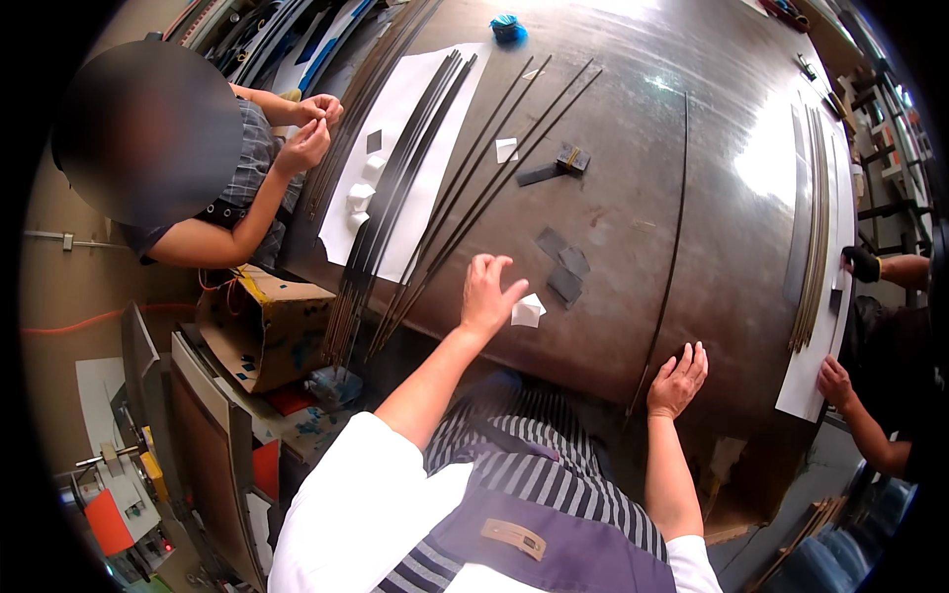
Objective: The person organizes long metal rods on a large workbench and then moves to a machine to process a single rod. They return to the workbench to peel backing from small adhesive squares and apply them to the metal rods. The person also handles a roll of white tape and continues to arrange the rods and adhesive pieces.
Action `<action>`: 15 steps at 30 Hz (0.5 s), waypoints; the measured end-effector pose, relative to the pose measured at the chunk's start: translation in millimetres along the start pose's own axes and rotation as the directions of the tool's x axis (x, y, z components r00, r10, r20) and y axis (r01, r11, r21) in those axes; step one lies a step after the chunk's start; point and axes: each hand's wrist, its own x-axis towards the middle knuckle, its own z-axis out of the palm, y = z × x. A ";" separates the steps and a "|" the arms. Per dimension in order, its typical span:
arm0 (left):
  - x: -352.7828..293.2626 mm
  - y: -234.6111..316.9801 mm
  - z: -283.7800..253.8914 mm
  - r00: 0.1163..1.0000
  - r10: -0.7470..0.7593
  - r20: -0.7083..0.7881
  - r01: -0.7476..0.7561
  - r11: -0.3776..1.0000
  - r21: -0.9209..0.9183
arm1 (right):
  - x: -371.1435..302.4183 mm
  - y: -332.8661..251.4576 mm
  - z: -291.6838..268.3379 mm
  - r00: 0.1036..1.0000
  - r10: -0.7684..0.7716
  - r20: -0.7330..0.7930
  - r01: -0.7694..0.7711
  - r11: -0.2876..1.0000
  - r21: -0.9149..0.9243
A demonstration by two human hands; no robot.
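A small white folded piece [528, 310] sits on the big brown worktop [613, 148], just beside the person's left hand [486, 296]. The left hand is open, with the thumb apart from the bent fingers. A long thin dark rod [680, 198] lies on the worktop and runs down past the near edge. The right hand [676, 381] is open too, lying by the near edge next to the rod; it may be touching the rod, but that is hard to tell from here.

Past the white piece are some flat grey squares [566, 287], and farther off a dark block [572, 157]. More thin rods [499, 183] spread out like a fan to the left. Next to them, a white sheet [400, 99] lies under dark strips [415, 148]. A co-worker's two hands [308, 138] meet near it. On the right, another co-worker's black glove [862, 264] is beside a second white sheet [801, 385].
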 end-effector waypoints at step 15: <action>245.2 -29.9 37.1 0.806 -0.570 -0.158 0.581 0.813 0.029 | 1.6 0.7 -1.9 1.000 0.005 0.019 -0.005 1.000 0.016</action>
